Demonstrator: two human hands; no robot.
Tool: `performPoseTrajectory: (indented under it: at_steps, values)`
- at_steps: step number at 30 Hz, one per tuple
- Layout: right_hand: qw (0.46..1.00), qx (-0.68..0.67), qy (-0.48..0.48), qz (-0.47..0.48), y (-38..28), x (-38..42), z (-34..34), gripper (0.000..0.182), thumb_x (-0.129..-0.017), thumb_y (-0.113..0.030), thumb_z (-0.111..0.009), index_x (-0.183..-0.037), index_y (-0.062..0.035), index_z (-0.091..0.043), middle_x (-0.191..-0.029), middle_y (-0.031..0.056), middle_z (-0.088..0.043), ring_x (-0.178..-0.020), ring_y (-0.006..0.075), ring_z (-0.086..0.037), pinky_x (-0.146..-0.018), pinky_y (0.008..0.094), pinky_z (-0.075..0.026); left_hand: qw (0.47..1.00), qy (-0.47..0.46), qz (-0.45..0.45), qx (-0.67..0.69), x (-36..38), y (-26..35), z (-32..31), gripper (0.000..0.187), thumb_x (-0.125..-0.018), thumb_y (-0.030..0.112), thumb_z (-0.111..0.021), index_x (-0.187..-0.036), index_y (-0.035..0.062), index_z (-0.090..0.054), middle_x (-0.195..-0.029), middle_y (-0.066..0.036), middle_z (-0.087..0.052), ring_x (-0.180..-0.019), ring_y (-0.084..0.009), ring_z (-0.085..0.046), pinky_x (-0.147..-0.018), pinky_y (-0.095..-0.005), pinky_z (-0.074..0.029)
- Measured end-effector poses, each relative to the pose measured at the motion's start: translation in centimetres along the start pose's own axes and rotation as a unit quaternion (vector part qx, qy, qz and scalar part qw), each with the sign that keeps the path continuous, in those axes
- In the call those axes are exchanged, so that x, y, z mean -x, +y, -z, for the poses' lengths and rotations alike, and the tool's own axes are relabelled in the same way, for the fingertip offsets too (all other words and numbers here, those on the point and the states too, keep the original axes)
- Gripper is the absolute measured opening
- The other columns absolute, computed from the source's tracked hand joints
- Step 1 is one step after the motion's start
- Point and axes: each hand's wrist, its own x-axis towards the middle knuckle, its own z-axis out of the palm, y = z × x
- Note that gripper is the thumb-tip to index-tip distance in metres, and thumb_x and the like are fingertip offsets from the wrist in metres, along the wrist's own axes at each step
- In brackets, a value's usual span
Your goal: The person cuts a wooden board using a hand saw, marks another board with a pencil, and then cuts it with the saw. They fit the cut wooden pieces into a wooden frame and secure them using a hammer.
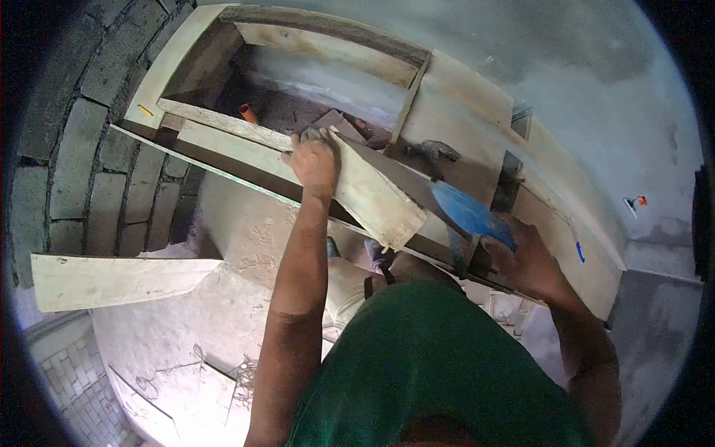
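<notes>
My left hand [314, 160] presses down on the upper end of a short pale board [372, 194], its fingers curled over near the rail of the wooden frame. The board lies slanted across that frame [223, 123]. My right hand [525, 257] is closed round the blue handle of a hand saw [469, 212]. The saw's grey blade points up and left, close along the board's right edge, and partly blends with the shadow there. A dark tool-like object [433, 150] lies on the panel beyond the saw.
An orange pipe end [248, 113] stands inside the frame's opening. At left are a block wall [78, 149] and a loose curved board [123, 281]. Cords [246, 380] and panels lie on the floor below. A plastered wall [581, 97] rises at right, with wires sticking out [637, 203].
</notes>
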Motion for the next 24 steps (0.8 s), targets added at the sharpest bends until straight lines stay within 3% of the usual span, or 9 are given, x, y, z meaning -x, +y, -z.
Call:
performPoseTrajectory:
  at_steps: [7,10,11,14,16,17,19,21,24]
  values:
    - [0.982,-0.047,0.147,0.108,-0.9,-18.8,-11.9,0.029,-0.089,-0.027,-0.065,-0.098,0.0001,-0.061,-0.078,0.0236,-0.066,-0.070,0.0412,-0.066,-0.065,0.0472,-0.052,0.999,-0.042,0.002,0.009,0.6,0.8,1.9,0.031,-0.093,0.021,-0.046,-0.114,0.0086,-0.064,-0.126,-0.009,-0.062,-0.131,-0.0293,-0.045,-0.097,-0.0671,-0.035]
    - [0.994,0.003,0.078,0.076,0.1,-13.4,-8.6,0.045,-0.090,-0.030,-0.064,-0.119,0.0047,-0.056,-0.102,0.0293,-0.066,-0.093,0.0420,-0.067,-0.076,0.0464,-0.052,1.000,0.009,0.026,0.013,0.4,1.1,1.2,0.032,-0.098,0.030,-0.044,-0.102,0.0094,-0.068,-0.117,-0.006,-0.066,-0.126,-0.0278,-0.049,-0.095,-0.0667,-0.037]
    - [0.989,-0.040,0.117,0.084,0.9,-9.8,-7.4,0.038,-0.090,-0.029,-0.064,-0.111,0.0024,-0.060,-0.087,0.0260,-0.066,-0.079,0.0389,-0.067,-0.072,0.0469,-0.052,1.000,0.006,0.028,0.014,0.9,0.8,1.2,0.032,-0.098,0.030,-0.044,-0.102,0.0094,-0.068,-0.117,-0.006,-0.066,-0.126,-0.0278,-0.049,-0.095,-0.0667,-0.037]
    - [0.998,-0.025,0.021,-0.050,0.7,0.8,-0.3,0.044,-0.093,-0.032,-0.061,-0.121,0.0006,-0.057,-0.097,0.0271,-0.066,-0.090,0.0375,-0.067,-0.080,0.0448,-0.052,0.995,-0.029,-0.044,-0.083,1.1,-0.2,0.3,0.033,-0.099,0.030,-0.043,-0.102,0.0082,-0.067,-0.116,-0.007,-0.066,-0.122,-0.0280,-0.051,-0.091,-0.0654,-0.038]
    - [0.999,-0.033,0.011,-0.010,-0.4,2.4,1.1,0.043,-0.093,-0.031,-0.061,-0.122,0.0002,-0.057,-0.099,0.0277,-0.066,-0.092,0.0376,-0.067,-0.082,0.0447,-0.052,0.995,0.056,-0.049,-0.065,0.4,0.2,0.7,0.029,-0.097,0.027,-0.045,-0.101,0.0075,-0.067,-0.114,-0.008,-0.066,-0.121,-0.0282,-0.052,-0.092,-0.0657,-0.037]
    - [0.999,-0.046,0.001,0.022,-0.6,2.3,1.1,0.043,-0.094,-0.030,-0.061,-0.124,-0.0001,-0.056,-0.100,0.0282,-0.066,-0.094,0.0378,-0.067,-0.084,0.0446,-0.052,1.000,-0.021,-0.017,-0.014,0.3,0.9,2.0,0.027,-0.095,0.024,-0.047,-0.102,0.0076,-0.067,-0.114,-0.008,-0.066,-0.124,-0.0298,-0.050,-0.094,-0.0676,-0.036]
    - [0.997,-0.077,0.026,0.002,-0.4,-4.5,-4.2,0.037,-0.093,-0.027,-0.061,-0.118,0.0002,-0.058,-0.095,0.0274,-0.066,-0.087,0.0377,-0.068,-0.077,0.0444,-0.053,0.999,-0.002,-0.032,-0.028,0.4,-0.1,0.5,0.028,-0.096,0.025,-0.046,-0.102,0.0078,-0.067,-0.114,-0.008,-0.066,-0.125,-0.0306,-0.050,-0.095,-0.0683,-0.035]
    - [0.970,-0.049,0.182,0.155,1.6,-15.0,-11.5,0.029,-0.089,-0.025,-0.064,-0.101,0.0013,-0.061,-0.083,0.0279,-0.065,-0.074,0.0417,-0.068,-0.063,0.0480,-0.052,0.999,-0.001,-0.019,0.029,0.6,0.6,1.6,0.032,-0.099,0.030,-0.043,-0.103,0.0081,-0.067,-0.117,-0.008,-0.066,-0.126,-0.0325,-0.049,-0.096,-0.0693,-0.034]
    - [0.988,-0.046,0.115,0.091,-0.6,-19.9,-12.3,0.035,-0.087,-0.030,-0.066,-0.102,0.0014,-0.061,-0.084,0.0278,-0.066,-0.077,0.0433,-0.067,-0.065,0.0488,-0.052,0.999,0.013,-0.029,0.009,0.7,0.5,1.3,0.034,-0.099,0.031,-0.043,-0.102,0.0075,-0.067,-0.116,-0.009,-0.066,-0.125,-0.0330,-0.050,-0.097,-0.0692,-0.033]
